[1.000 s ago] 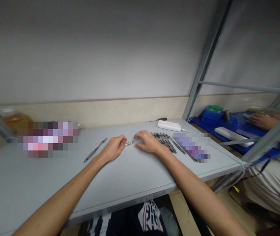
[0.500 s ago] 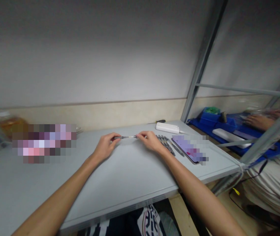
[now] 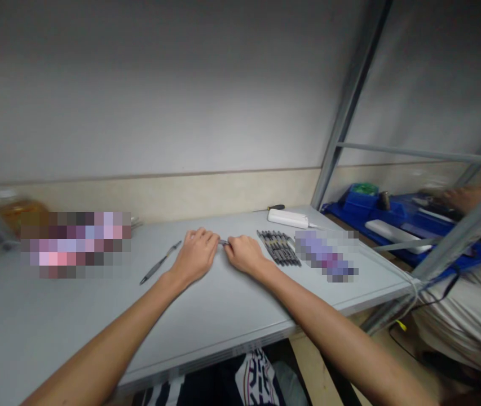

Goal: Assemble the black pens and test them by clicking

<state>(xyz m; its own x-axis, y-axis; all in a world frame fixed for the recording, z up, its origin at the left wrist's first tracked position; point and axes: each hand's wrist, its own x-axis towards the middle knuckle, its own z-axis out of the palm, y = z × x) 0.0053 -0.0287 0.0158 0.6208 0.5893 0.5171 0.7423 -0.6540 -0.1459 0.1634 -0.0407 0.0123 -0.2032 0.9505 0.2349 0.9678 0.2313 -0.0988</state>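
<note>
My left hand (image 3: 198,252) and my right hand (image 3: 244,253) meet at the middle of the grey table, knuckles up and fingers curled. A short stretch of a grey pen (image 3: 224,242) shows between them; its ends are hidden in my fingers. Left of my left hand, another pen (image 3: 159,264) lies slantwise on the tabletop, apart from the hand. To the right of my right hand, several dark pens (image 3: 279,248) lie side by side in a neat row.
Beyond the row lies a phone-like thing (image 3: 325,255), blurred out. Behind are a white power strip (image 3: 287,218) and a screwdriver (image 3: 277,207). A pixelated bundle (image 3: 75,245) and a bottle (image 3: 22,217) stand left. Past the metal post (image 3: 352,107), another person's hand works over a blue surface.
My hands have come closer together and turned knuckles up, from holding a pen stretched level between fingertips. A pen now shows on the table at left. More of the pen row is uncovered.
</note>
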